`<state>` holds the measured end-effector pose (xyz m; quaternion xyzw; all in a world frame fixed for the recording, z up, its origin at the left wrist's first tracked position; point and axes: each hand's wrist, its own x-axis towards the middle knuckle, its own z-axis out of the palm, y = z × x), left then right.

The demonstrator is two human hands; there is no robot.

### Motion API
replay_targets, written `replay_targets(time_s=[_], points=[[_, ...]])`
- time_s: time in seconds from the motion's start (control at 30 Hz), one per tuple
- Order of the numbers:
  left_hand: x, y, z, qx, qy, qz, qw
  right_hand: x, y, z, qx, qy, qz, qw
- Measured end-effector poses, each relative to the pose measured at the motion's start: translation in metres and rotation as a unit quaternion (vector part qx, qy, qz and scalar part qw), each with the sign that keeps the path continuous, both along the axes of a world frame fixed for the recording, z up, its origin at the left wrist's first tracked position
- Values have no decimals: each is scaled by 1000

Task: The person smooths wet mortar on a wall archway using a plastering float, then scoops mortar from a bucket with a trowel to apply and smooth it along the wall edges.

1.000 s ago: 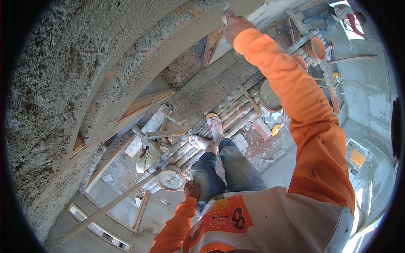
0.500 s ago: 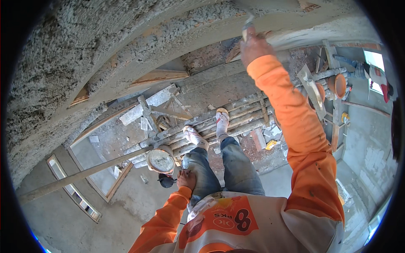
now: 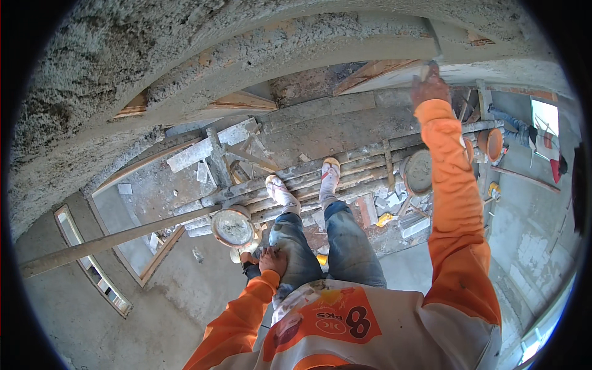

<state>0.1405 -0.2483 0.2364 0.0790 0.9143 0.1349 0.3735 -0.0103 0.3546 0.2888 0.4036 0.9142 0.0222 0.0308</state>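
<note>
My right hand (image 3: pixel 430 86), at the end of a raised orange sleeve, is closed on a trowel (image 3: pixel 436 48), whose blade is against the grey plastered curved beam (image 3: pixel 345 40) overhead. My left hand (image 3: pixel 271 264) rests on my jeans at the left thigh, fingers curled; whether anything is inside them is hidden. Just beyond it sits a round bucket (image 3: pixel 231 227) of pale material on the pole platform (image 3: pixel 357 179), where both my feet stand in socks and sandals.
A long wooden pole (image 3: pixel 117 240) slants left past the bucket. More round containers (image 3: pixel 419 172) stand on the poles to the right. A co-worker (image 3: pixel 542 139) is at the far right by a bright window. Broken blocks and boards (image 3: pixel 216 148) lie below the platform.
My right arm has shifted rightward across the view with the trowel, which moved along the beam. The whole view has turned slightly. My left hand stays at the thigh.
</note>
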Motion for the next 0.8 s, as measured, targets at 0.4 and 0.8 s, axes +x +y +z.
replay_targets(time_s=[0.4, 0.8], points=[[-35, -9, 5, 12, -61, 16, 998, -21, -114, 80, -381, 173, 57, 906], [-38, -9, 15, 0, -61, 110, 992, -69, -121, 91, -607, 213, -205, 738]])
